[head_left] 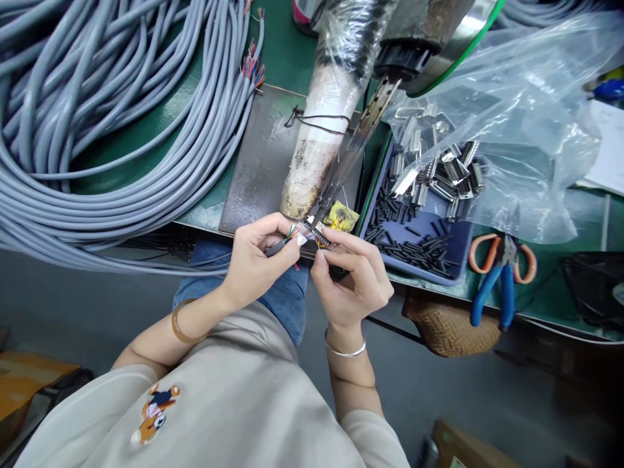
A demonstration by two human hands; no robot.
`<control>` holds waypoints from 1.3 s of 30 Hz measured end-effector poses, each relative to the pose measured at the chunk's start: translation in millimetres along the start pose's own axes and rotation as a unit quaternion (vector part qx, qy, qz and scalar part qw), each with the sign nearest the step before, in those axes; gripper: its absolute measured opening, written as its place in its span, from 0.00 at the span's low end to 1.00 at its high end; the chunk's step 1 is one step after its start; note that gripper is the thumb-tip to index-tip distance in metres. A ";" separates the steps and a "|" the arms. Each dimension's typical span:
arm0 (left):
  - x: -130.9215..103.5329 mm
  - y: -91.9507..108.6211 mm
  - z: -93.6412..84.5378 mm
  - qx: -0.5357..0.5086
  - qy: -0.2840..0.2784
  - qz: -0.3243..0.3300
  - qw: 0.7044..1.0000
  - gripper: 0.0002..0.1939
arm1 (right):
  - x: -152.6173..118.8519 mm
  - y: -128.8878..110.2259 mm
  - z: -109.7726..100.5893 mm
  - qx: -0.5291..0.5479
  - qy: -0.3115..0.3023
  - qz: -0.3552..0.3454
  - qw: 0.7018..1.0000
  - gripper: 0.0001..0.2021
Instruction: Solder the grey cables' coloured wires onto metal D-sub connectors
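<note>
Pinched in my left hand (258, 257) is the end of a grey cable (275, 248), with red, green, orange and white wires (294, 234) fanned out from it. The wires point toward a small metal connector (318, 233) with a row of pins. My right hand (353, 273) is closed at the connector's right side. Its thumb and fingertips pinch a thin silvery wire (317, 246), and the index fingertip lies at the connector. Just above sits the tip of a metal soldering iron (319, 211), angled down from its stand. My fingers partly hide where the wires meet the pins.
A big coil of grey cables (195, 162) fills the left. A plastic-wrapped tube (316, 123) leans over the metal plate (258, 156). To the right are a blue tray (414, 227) of connectors and black sleeves, a clear bag (531, 130), cutters (504, 279) and yellow sponge (341, 216).
</note>
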State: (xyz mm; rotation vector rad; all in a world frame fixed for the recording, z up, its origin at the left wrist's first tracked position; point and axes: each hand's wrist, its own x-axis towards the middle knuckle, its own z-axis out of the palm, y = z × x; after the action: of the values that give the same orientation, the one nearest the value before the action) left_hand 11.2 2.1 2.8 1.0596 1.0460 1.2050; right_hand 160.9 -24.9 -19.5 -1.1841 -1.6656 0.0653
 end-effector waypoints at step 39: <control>-4.4 2.2 0.7 0.012 0.014 0.013 1.000 0.09 | -2.2 -4.4 2.5 0.006 0.010 0.014 1.000 0.08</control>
State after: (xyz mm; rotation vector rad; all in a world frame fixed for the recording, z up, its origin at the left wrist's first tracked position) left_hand 11.2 -2.1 5.3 1.0798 1.0732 1.2334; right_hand 156.1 -27.5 -19.8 -1.1964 -1.6298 0.0802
